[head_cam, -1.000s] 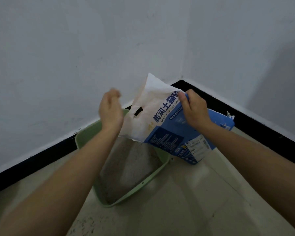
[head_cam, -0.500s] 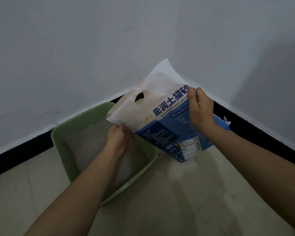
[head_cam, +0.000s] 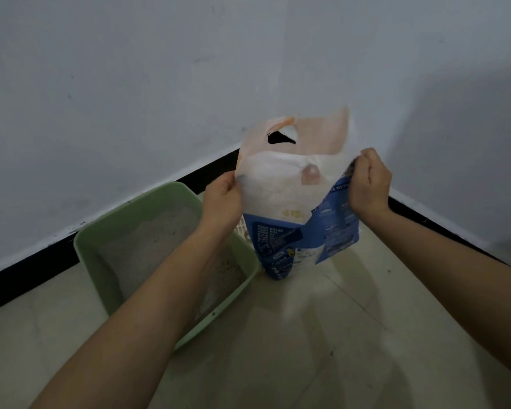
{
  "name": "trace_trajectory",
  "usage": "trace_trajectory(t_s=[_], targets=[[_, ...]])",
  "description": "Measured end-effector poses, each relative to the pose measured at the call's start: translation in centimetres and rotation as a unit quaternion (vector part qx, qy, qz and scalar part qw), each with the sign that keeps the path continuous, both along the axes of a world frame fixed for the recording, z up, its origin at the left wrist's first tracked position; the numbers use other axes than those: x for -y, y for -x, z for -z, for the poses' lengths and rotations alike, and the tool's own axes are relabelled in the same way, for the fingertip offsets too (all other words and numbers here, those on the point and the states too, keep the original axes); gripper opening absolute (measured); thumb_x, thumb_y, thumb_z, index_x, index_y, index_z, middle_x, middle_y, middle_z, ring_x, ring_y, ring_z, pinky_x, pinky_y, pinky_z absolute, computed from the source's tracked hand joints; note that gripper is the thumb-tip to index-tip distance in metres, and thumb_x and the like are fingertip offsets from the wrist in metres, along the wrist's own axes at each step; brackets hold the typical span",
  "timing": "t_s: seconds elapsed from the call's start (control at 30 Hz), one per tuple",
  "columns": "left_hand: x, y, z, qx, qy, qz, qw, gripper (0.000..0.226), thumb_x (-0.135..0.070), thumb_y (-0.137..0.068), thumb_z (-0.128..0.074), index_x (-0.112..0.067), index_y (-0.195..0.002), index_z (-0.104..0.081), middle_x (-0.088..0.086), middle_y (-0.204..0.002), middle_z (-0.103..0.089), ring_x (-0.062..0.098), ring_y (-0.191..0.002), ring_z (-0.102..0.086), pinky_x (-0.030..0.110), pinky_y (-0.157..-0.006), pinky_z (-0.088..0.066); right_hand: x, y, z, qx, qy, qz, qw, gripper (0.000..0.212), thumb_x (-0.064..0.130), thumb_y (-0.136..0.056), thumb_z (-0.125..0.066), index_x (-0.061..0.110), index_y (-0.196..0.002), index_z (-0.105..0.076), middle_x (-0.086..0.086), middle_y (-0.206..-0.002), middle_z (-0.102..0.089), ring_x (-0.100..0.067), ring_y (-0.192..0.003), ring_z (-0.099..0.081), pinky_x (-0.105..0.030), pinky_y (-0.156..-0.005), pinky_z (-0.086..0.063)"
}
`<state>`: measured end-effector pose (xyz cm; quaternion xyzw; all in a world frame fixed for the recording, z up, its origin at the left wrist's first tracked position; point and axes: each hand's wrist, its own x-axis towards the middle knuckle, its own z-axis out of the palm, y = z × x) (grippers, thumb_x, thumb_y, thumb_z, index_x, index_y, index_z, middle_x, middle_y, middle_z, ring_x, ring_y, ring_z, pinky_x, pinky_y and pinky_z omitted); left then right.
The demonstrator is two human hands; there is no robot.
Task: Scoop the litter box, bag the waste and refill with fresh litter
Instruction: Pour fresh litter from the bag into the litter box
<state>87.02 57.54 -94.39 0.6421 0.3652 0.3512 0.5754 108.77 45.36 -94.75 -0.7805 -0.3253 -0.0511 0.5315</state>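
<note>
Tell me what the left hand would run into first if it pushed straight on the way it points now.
The litter bag: the left hand grips its left edge and points up and right into its white upper part. Behind that, probably the wall, though depth is unclear.

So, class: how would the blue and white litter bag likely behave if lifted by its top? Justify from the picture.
Probably floppy up top: the upper panel of the litter bag creases between the left hand and right hand. Likely bottom-heavy, since only its lower part looks filled. May tip if released: its base looks narrow.
</note>
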Motion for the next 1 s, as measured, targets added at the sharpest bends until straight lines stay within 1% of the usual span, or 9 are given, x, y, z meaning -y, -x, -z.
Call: trace_trajectory(t_s=[0.13, 0.23, 0.3, 0.43, 0.5, 0.57, 0.7, 0.87, 1.0], targets=[[-0.4, 0.4, 1.1, -0.012, 0.009, -0.019, 1.0, 0.022, -0.022, -0.103, -0.045, -0.019, -0.109, -0.066, 0.002, -0.107, -0.07, 0.023, -0.096, -0.067, 0.046, -0.083, -0.058, 0.0, -0.9, 1.4, -0.05, 0.018, 0.03, 0.998, 0.02, 0.026, -0.094, -0.029, 0.016, -0.078, -0.035, 0.007, -0.065, -0.036, -0.013, -0.061, -0.033, -0.033, -0.059, -0.023], [-0.1, 1.1, 2.2, -0.02, -0.013, -0.023, 0.999, 0.019, -0.017, -0.102, -0.049, -0.01, -0.111, -0.064, -0.001, -0.096, -0.07, 0.009, -0.083, -0.067, 0.024, -0.069, -0.055, -0.8, -1.2, 2.7, -0.08, 0.029, 0.048, 0.995, 0.019, 0.028, -0.097, -0.033, 0.013, -0.089, -0.039, 0.006, -0.072, -0.042, -0.018, -0.073, -0.041, -0.031, -0.061, -0.024], [0.1, 1.3, 2.8, -0.022, -0.049, -0.007, 0.999, 0.014, -0.015, -0.1, -0.053, -0.011, -0.107, -0.065, -0.002, -0.093, -0.07, 0.002, -0.08, -0.066, 0.016, -0.068, -0.052, -1.4, -1.5, 3.5, -0.091, 0.04, 0.058, 0.993, 0.023, 0.03, -0.101, -0.038, 0.017, -0.082, -0.038, 0.007, -0.071, -0.042, -0.015, -0.072, -0.042, -0.031, -0.061, -0.024], [-0.9, 0.3, 3.8, -0.036, -0.09, -0.009, 0.995, 0.014, -0.017, -0.099, -0.055, -0.009, -0.102, -0.066, 0.004, -0.091, -0.07, 0.011, -0.082, -0.066, 0.023, -0.07, -0.055, -2.9, -1.0, 4.3, -0.101, 0.012, 0.108, 0.989, 0.035, 0.036, -0.101, -0.044, 0.018, -0.072, -0.038, 0.01, -0.063, -0.038, -0.005, -0.058, -0.036, -0.028, -0.056, -0.025], [-0.8, 0.1, 3.7, -0.033, -0.037, -0.036, 0.998, 0.013, -0.018, -0.1, -0.053, -0.012, -0.096, -0.064, 0.003, -0.087, -0.068, 0.012, -0.077, -0.064, 0.029, -0.069, -0.056, -3.1, -0.2, 3.9, -0.097, 0.018, 0.131, 0.986, 0.037, 0.035, -0.101, -0.044, 0.022, -0.067, -0.035, 0.011, -0.061, -0.038, -0.004, -0.056, -0.039, -0.025, -0.055, -0.027], [-0.3, 0.7, 2.8, -0.03, 0.051, -0.052, 0.997, 0.015, -0.019, -0.101, -0.052, -0.014, -0.09, -0.062, 0.001, -0.083, -0.066, 0.011, -0.073, -0.061, 0.029, -0.067, -0.056, -2.1, 0.9, 2.9, -0.087, 0.044, 0.165, 0.981, 0.034, 0.033, -0.103, -0.039, 0.021, -0.072, -0.036, 0.013, -0.064, -0.04, -0.005, -0.065, -0.039, -0.027, -0.062, -0.028], [1.7, 4.4, -2.4, -0.047, 0.132, -0.071, 0.988, 0.016, -0.016, -0.1, -0.052, -0.012, -0.086, -0.059, 0.004, -0.076, -0.058, 0.01, -0.066, -0.056, 0.021, -0.063, -0.051, 0.0, 4.9, -2.7, -0.075, 0.028, 0.18, 0.98, 0.026, 0.028, -0.107, -0.032, 0.018, -0.083, -0.036, 0.013, -0.066, -0.038, -0.003, -0.068, -0.039, -0.027, -0.066, -0.029], [3.2, 8.0, -12.7, -0.068, 0.19, -0.088, 0.976, 0.013, -0.016, -0.099, -0.053, -0.009, -0.091, -0.061, 0.011, -0.08, -0.062, 0.017, -0.068, -0.057, 0.034, -0.069, -0.053, 1.1, 9.4, -14.1, -0.084, 0.065, 0.128, 0.986, 0.027, 0.033, -0.107, -0.029, 0.012, -0.093, -0.038, 0.014, -0.068, -0.041, -0.004, -0.066, -0.041, -0.032, -0.066, -0.036], [4.1, 11.6, -23.0, -0.087, 0.197, -0.135, 0.967, 0.015, -0.017, -0.1, -0.052, -0.014, -0.086, -0.059, 0.001, -0.076, -0.061, 0.01, -0.065, -0.053, 0.026, -0.06, -0.047, 2.0, 12.4, -24.3, -0.075, 0.081, 0.067, 0.992, 0.023, 0.029, -0.108, -0.031, 0.011, -0.097, -0.041, 0.014, -0.068, -0.038, -0.006, -0.061, -0.037, -0.028, -0.062, -0.029]])
